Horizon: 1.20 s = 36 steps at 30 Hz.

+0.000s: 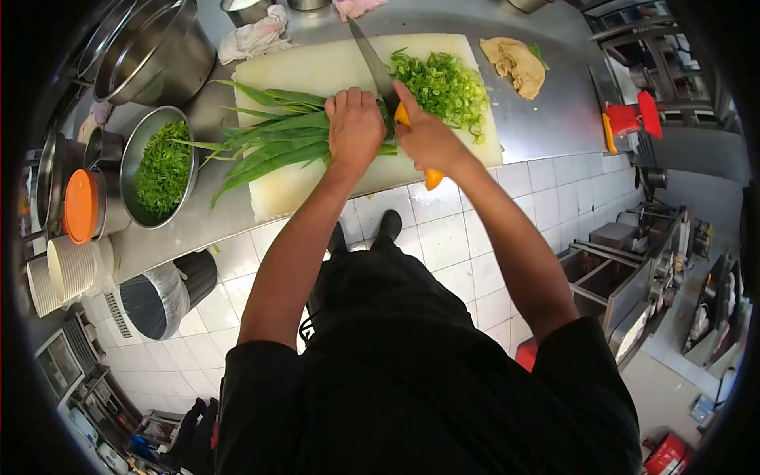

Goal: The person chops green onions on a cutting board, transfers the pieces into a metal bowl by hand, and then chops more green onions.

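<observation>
My left hand (pixel 355 129) presses down on a bunch of green onions (pixel 277 142), its fingers curled over them. Their long leaves fan out to the left across the white cutting board (pixel 317 67). In my right hand (pixel 431 141) is a kitchen knife (pixel 370 62) with a yellow-orange handle, its blade pointing away from me. The blade lies close beside my left fingers, at the cut end of the bunch. Right of the knife, a pile of sliced green onion (pixel 447 87) covers the board's far right part. Where the edge meets the stalks is partly hidden by my hands.
A metal bowl of chopped greens (pixel 162 170) stands left of the board, near a large steel pot (pixel 158 59) and an orange lid (pixel 81 206). A crumpled white cloth (pixel 257 36) lies behind. A tan cloth-like lump (pixel 516 67) is at right. Below left stands a lined bin (pixel 154 305).
</observation>
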### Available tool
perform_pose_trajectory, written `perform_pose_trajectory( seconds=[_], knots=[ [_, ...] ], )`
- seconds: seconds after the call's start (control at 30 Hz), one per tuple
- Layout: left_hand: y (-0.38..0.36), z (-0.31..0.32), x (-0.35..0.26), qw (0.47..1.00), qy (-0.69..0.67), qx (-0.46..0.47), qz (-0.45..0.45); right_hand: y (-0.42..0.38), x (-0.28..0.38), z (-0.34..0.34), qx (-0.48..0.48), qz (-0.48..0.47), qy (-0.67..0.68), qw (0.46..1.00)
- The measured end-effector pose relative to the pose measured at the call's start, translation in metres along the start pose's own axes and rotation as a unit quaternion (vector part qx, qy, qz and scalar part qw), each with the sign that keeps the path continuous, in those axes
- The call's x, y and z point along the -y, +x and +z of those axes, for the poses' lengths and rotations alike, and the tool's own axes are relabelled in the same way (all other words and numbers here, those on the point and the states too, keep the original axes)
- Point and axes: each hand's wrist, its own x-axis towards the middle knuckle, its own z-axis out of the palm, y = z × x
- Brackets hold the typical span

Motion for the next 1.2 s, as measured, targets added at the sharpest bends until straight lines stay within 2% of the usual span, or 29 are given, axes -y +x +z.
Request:
perform_pose_trajectory(
  seconds=[0.1,0.2,0.37,0.5,0.63,0.77,0.87,1.07,1.2],
  knots=[
    [0.000,0.003,0.000,1.000,-0.023,-0.003,-0.009,-0.032,0.040,-0.035,0.064,0.067,0.026,0.995],
    [-0.001,0.004,0.001,1.000,-0.018,-0.008,-0.006,-0.068,0.055,-0.035,0.078,0.108,-0.036,0.990],
    [-0.001,0.001,0.000,1.000,-0.023,-0.002,-0.008,-0.098,0.048,-0.018,0.054,0.088,-0.067,0.992],
    [0.000,-0.001,-0.001,1.000,-0.018,0.004,-0.007,-0.127,0.082,-0.037,0.126,0.201,0.007,0.971],
    [0.002,-0.001,-0.002,0.999,-0.022,0.017,-0.017,-0.156,0.055,-0.023,0.089,0.126,-0.038,0.987],
    [0.000,-0.003,-0.003,0.997,-0.045,0.044,-0.034,-0.108,0.013,0.035,0.021,0.106,-0.053,0.993],
    [0.005,-0.007,0.002,0.998,-0.041,0.036,-0.028,-0.072,-0.002,0.049,-0.064,0.023,-0.040,0.997],
    [0.001,-0.003,-0.001,0.997,-0.050,0.041,-0.037,-0.030,-0.008,0.045,-0.094,-0.038,-0.058,0.993],
    [0.002,-0.003,0.001,0.997,-0.061,0.032,-0.032,-0.015,-0.003,0.036,-0.095,-0.018,-0.062,0.993]
  ],
)
